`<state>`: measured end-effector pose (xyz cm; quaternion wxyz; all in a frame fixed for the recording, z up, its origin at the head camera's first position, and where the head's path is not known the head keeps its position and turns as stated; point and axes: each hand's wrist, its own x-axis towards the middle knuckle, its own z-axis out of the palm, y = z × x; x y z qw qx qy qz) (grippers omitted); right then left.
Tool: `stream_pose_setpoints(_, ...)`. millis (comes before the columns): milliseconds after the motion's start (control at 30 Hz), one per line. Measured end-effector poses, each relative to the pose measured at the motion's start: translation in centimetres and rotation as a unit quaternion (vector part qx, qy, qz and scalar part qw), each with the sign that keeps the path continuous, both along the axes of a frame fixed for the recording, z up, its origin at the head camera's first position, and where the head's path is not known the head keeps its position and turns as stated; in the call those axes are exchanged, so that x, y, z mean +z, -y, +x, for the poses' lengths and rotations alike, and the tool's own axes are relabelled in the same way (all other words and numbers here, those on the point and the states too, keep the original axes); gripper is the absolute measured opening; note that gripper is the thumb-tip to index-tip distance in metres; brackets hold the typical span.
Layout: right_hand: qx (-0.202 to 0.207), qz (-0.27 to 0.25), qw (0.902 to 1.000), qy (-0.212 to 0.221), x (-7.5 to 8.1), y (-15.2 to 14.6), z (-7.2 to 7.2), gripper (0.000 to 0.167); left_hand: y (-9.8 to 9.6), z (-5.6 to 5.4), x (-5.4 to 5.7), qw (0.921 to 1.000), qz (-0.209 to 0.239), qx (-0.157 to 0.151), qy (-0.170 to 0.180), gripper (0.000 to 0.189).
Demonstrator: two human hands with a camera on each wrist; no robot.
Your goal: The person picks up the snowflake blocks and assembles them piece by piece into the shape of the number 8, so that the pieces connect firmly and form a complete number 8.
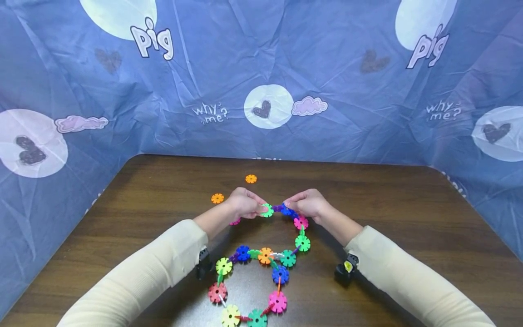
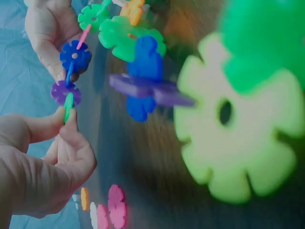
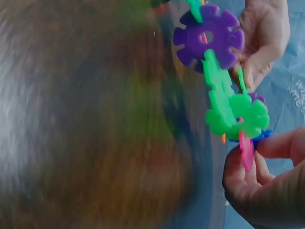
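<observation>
A chain of notched plastic discs in many colours lies across the table, with a closed ring at its near end and an arm curving up to both hands. My left hand pinches a light green disc at the chain's far end, between thumb and fingertips. That disc slots into a purple disc, which joins a blue disc. The blue disc is held in the fingertips of my right hand. Below it hang a pink disc and a green disc.
Two loose orange discs, one nearer and one farther, lie beyond the left hand. A pink disc shows partly under the left wrist. A printed blue cloth stands round the brown table.
</observation>
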<state>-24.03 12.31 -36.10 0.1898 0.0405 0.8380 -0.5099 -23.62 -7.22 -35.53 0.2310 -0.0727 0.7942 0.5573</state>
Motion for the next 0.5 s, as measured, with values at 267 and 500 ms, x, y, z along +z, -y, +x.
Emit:
stream_pose_setpoints(267,-0.019,-0.003,0.9992,-0.035,-0.36,0.50,0.28,0.025,-0.27,-0.13,-0.37,0.9999,-0.006,0.010,-0.008,0.018)
stream_pose_setpoints(500,-0.023,0.011,0.9990,-0.038,-0.84,0.68,0.43,0.022,-0.40,-0.27,-0.49,0.9995,-0.030,-0.010,-0.005,0.017)
